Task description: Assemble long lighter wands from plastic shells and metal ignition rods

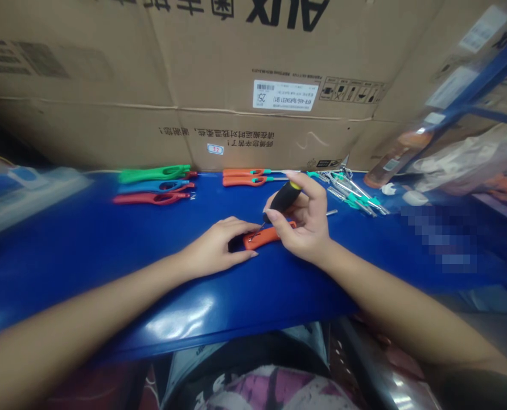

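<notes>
On the blue table an orange utility lighter (267, 236) lies flat, its metal nose partly hidden behind my right hand. My left hand (214, 246) pinches the lighter's near-left end, thumb on one side and fingers on the other. My right hand (308, 223) grips a black screwdriver (284, 201) with a yellow end. The screwdriver slants down to the left, and its thin tip meets the lighter's handle near a small slot. Whether the tip sits in a screw is too small to tell.
Green (155, 173), blue (151, 187) and red (151, 198) lighter bodies lie back left. Two orange lighters (242, 181) are behind my hands. Metal tubes with teal parts (355, 193) lie back right, near a bottle (396, 156). A cardboard wall (219, 68) closes the back.
</notes>
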`<state>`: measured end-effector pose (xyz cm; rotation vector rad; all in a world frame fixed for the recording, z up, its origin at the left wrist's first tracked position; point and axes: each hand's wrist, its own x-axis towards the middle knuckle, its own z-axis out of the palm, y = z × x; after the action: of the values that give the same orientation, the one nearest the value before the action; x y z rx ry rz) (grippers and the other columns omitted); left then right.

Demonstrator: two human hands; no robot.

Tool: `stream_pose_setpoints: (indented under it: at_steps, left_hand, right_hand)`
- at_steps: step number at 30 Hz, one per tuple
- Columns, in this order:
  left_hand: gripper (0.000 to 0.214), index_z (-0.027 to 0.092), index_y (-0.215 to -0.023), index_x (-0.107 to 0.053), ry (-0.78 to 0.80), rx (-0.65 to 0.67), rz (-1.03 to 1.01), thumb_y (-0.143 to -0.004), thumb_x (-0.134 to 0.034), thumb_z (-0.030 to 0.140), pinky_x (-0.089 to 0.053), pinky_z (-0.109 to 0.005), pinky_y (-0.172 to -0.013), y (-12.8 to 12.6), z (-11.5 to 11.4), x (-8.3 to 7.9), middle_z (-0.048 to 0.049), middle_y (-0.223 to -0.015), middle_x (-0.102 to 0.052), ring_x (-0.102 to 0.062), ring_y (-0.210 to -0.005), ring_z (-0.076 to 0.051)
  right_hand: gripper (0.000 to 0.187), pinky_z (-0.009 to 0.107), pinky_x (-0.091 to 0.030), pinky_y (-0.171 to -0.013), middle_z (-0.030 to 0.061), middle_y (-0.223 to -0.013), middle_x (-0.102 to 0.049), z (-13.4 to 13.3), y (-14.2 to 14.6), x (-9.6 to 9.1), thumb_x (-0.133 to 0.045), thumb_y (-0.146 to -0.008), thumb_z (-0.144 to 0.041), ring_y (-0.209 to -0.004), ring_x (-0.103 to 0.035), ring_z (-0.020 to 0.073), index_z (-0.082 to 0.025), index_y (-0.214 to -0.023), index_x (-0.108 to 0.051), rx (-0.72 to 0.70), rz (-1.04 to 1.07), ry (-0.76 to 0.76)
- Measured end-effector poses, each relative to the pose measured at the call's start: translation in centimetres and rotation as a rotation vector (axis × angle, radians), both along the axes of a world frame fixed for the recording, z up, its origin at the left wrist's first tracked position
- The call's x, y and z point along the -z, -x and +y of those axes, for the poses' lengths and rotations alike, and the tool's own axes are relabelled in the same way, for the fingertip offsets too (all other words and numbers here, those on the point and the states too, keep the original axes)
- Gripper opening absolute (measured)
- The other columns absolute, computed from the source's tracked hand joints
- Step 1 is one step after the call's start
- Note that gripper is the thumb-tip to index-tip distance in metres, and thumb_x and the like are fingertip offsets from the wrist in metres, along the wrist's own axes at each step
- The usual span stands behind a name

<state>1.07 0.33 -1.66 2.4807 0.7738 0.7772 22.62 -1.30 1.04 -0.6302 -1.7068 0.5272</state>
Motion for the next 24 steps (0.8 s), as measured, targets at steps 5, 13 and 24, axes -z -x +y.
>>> stream_pose_setpoints:
  at_steps: [5, 13, 24]
  left_hand:
    - [0.043, 0.020, -0.126, -0.067, -0.001, -0.003, 0.001, -0.086, -0.078, 0.033, -0.054, -0.042, -0.097, 0.0, -0.1, 0.0, -0.0088, -0.113, -0.074, -0.069, -0.104, -0.025]
    - [0.043, 0.018, -0.126, -0.067, 0.005, 0.004, 0.011, -0.087, -0.076, 0.033, -0.053, -0.043, -0.098, 0.0, 0.0, 0.2, -0.0105, -0.117, -0.073, -0.067, -0.106, -0.026]
    - [0.044, 0.018, -0.130, -0.064, 0.049, 0.002, 0.042, -0.090, -0.073, 0.033, -0.052, -0.045, -0.099, 0.0, -0.1, -0.3, -0.0106, -0.123, -0.072, -0.066, -0.110, -0.027]
  right_hand:
    - [0.057, 0.038, -0.066, -0.073, 0.0068, -0.124, -0.065, -0.1, 0.1, 0.1, -0.069, -0.092, -0.035, -0.087, -0.071, 0.0192, -0.035, -0.141, -0.040, 0.008, -0.017, 0.002]
    - [0.059, 0.036, -0.065, -0.075, 0.0086, -0.133, -0.062, 0.1, 0.2, 0.6, -0.068, -0.094, -0.030, -0.092, -0.072, 0.0190, -0.034, -0.144, -0.038, 0.004, -0.039, -0.053]
    - [0.060, 0.034, -0.066, -0.071, 0.0116, -0.138, -0.058, 0.9, 0.1, 1.1, -0.061, -0.099, -0.028, -0.092, -0.072, 0.0181, -0.032, -0.151, -0.030, 0.035, -0.154, -0.252]
